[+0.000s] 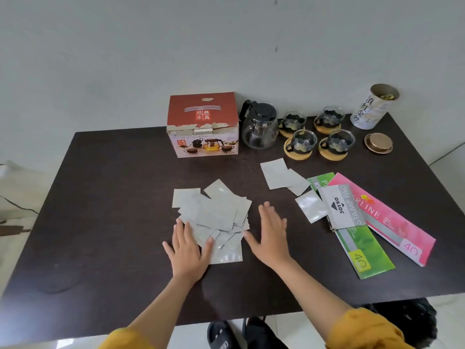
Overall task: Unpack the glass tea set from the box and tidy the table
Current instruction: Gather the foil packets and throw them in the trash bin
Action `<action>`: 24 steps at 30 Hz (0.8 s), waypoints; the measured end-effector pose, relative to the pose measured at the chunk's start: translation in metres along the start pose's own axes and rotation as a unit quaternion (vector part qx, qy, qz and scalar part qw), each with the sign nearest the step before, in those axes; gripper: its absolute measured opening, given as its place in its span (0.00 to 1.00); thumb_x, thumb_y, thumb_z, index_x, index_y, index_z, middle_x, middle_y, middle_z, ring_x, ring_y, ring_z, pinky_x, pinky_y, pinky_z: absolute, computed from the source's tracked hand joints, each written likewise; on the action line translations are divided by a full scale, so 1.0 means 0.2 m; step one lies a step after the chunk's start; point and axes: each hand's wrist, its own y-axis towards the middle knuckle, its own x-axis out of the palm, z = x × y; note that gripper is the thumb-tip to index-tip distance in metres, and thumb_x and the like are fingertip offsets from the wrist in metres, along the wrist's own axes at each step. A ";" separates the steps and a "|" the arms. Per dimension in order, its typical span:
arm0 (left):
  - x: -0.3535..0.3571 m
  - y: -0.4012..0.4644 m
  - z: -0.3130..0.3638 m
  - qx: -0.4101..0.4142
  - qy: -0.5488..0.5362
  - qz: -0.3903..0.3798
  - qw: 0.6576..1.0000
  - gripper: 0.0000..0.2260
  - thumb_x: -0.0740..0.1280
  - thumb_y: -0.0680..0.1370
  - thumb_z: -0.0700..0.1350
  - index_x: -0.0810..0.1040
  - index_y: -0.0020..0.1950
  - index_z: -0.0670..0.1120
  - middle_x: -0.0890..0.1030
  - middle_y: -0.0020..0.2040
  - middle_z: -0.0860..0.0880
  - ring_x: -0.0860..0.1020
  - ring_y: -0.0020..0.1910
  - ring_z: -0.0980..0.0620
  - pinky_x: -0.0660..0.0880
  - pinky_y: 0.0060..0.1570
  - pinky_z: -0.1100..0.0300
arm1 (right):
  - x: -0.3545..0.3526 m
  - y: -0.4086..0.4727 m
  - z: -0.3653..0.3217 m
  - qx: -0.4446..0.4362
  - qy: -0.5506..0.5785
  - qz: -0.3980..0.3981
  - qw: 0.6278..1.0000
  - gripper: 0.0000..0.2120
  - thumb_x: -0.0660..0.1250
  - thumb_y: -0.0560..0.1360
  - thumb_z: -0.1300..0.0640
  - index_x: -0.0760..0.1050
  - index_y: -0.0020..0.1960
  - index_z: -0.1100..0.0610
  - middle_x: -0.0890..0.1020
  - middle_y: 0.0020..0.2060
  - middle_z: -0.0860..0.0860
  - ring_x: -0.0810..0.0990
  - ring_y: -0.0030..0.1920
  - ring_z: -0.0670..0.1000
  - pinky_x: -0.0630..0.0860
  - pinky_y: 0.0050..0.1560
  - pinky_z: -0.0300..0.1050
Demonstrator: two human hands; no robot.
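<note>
The red tea set box (202,124) stands at the back of the dark table (105,222). Right of it are the glass teapot (260,127) with a black lid and several glass cups (318,132) on wooden coasters. A heap of silver sachets (214,212) lies in the middle. My left hand (187,250) lies flat with straight fingers on the heap's near left edge. My right hand (271,233) is flat and spread just right of the heap, holding nothing.
More silver sachets (281,176) lie right of centre. A stamp pad box (342,207) rests on a green packet (364,250) and a pink packet (392,217). A tea canister (375,107) and its gold lid (378,142) are at the back right. Black sandals (221,335) are on the floor.
</note>
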 end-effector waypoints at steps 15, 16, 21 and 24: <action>0.04 0.01 0.00 -0.017 0.029 0.039 0.999 0.41 0.46 0.73 0.69 0.48 0.77 0.43 0.46 0.79 0.51 0.44 0.77 0.51 0.44 0.73 0.41 | -0.02 0.15 0.10 -0.029 0.040 0.033 0.998 0.33 0.51 0.77 0.39 0.60 0.74 0.60 0.58 0.76 0.58 0.57 0.74 0.58 0.60 0.72 0.59; 0.04 0.01 0.00 -0.016 0.030 0.041 0.999 0.41 0.46 0.73 0.69 0.48 0.77 0.44 0.46 0.79 0.51 0.44 0.77 0.51 0.44 0.73 0.41 | -0.05 0.22 0.11 -0.014 0.030 0.052 0.998 0.32 0.51 0.77 0.40 0.60 0.74 0.59 0.57 0.76 0.58 0.57 0.74 0.59 0.59 0.72 0.60; 0.04 0.02 0.00 -0.013 0.028 0.044 0.999 0.41 0.46 0.73 0.69 0.48 0.78 0.44 0.46 0.79 0.51 0.43 0.77 0.52 0.43 0.73 0.42 | -0.22 0.57 0.24 0.131 -0.042 0.022 0.990 0.34 0.54 0.79 0.40 0.49 0.78 0.57 0.46 0.78 0.55 0.46 0.77 0.56 0.46 0.72 0.66; 0.03 0.01 0.00 -0.014 0.027 0.046 0.998 0.41 0.47 0.73 0.69 0.48 0.77 0.44 0.46 0.79 0.51 0.44 0.77 0.51 0.44 0.73 0.41 | -0.22 0.63 0.28 0.142 -0.088 -0.066 0.984 0.34 0.49 0.79 0.37 0.45 0.78 0.53 0.41 0.78 0.54 0.41 0.77 0.56 0.43 0.73 0.68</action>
